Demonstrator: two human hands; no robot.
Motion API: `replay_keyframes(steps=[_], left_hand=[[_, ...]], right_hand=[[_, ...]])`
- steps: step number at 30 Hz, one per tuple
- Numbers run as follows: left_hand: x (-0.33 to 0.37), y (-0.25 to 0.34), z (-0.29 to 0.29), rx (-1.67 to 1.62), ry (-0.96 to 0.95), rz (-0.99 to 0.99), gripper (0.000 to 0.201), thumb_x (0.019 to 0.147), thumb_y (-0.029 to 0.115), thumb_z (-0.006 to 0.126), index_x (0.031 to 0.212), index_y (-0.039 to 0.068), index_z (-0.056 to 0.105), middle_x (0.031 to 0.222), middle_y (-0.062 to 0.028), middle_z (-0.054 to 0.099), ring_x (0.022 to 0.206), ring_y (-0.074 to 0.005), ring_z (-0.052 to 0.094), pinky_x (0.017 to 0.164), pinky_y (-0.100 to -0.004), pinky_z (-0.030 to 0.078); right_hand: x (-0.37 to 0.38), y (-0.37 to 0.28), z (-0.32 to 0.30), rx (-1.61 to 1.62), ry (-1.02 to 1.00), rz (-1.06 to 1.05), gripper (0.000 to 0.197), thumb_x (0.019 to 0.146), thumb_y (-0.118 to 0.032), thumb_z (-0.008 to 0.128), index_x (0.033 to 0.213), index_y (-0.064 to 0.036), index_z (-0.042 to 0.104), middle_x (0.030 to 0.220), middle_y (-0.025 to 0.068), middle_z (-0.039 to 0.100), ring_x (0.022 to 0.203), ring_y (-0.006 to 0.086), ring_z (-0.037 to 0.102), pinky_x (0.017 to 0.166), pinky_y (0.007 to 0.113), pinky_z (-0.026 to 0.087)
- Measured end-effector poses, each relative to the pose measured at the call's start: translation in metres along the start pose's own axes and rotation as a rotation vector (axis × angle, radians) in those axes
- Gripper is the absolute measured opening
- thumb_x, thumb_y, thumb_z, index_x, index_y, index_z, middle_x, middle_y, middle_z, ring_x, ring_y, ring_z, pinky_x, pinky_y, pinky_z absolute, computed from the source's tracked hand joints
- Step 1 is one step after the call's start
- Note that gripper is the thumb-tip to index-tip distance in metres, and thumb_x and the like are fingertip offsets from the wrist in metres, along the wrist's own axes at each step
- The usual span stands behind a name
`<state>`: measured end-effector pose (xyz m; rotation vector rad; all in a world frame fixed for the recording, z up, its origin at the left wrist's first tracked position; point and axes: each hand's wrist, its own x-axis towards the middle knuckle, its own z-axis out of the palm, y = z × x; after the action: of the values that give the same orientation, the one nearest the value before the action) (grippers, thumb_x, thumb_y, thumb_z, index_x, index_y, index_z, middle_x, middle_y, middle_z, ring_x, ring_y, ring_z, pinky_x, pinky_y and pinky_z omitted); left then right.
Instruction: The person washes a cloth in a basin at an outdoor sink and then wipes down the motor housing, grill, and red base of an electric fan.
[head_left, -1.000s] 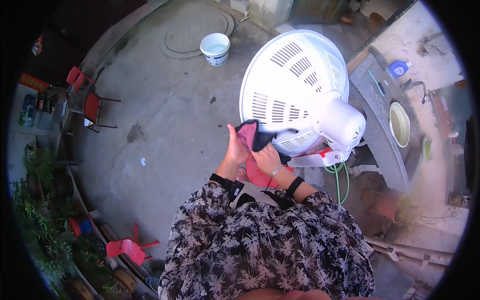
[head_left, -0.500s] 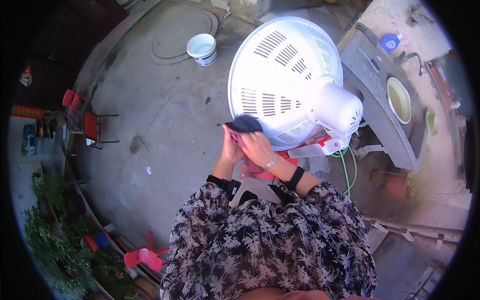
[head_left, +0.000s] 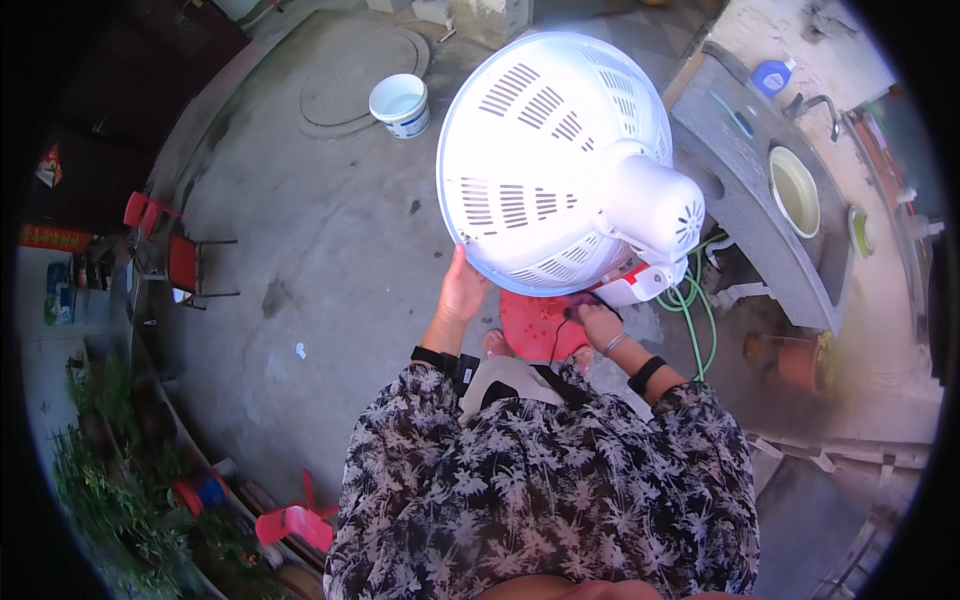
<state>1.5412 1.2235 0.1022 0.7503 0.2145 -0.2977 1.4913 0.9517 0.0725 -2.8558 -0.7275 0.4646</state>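
In front of me is a large white electric fan [head_left: 545,200], its slotted rear cover and rounded motor housing turned up toward me. My left hand [head_left: 462,290] is at the near-left part of its rim, thumb up along the edge and the other fingers partly hidden. Beside the fan's white neck [head_left: 640,285], my right hand [head_left: 600,326] is closed on a dark cloth [head_left: 580,304], mostly hidden by the hand and the fan. A red stool [head_left: 528,330] shows below the fan, between my feet.
A white bucket [head_left: 400,108] stands on the concrete floor beyond the fan. At right is a stone sink counter [head_left: 735,150] with a pale basin [head_left: 794,192]. A green hose [head_left: 692,335] coils under it. Red chairs [head_left: 183,268] and plants [head_left: 110,490] line the left.
My hands have parted: the left has gone to the fan's rim, while the right has moved right and down with the dark cloth. More of the red stool shows.
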Motion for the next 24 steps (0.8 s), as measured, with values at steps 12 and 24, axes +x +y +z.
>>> replay_keyframes(steps=[12, 24], left_hand=[[-0.005, -0.034, 0.041, 0.088, 0.121, 0.155, 0.045, 0.092, 0.027, 0.040, 0.132, 0.018, 0.024, 0.130, -0.0036, 0.037, 0.116, -0.0195, 0.038, 0.092, -0.0370, 0.034], [-0.001, -0.043, 0.006, 0.075, 0.104, 0.123, 0.039, 0.090, 0.023, 0.045, 0.127, 0.017, 0.033, 0.120, -0.0042, 0.046, 0.108, -0.0199, 0.046, 0.090, -0.0366, 0.039]], right_hand=[[0.014, -0.064, -0.248, 0.090, 1.191, -0.013, 0.046, 0.070, 0.002, 0.051, 0.115, -0.0050, 0.049, 0.114, 0.0152, 0.051, 0.095, 0.0311, 0.051, 0.077, 0.038, 0.041], [0.036, -0.053, -0.080, -0.235, 0.553, -0.458, 0.028, 0.069, -0.023, 0.053, 0.091, -0.0085, 0.059, 0.088, 0.0058, 0.055, 0.097, 0.0234, 0.047, 0.092, 0.041, 0.033]])
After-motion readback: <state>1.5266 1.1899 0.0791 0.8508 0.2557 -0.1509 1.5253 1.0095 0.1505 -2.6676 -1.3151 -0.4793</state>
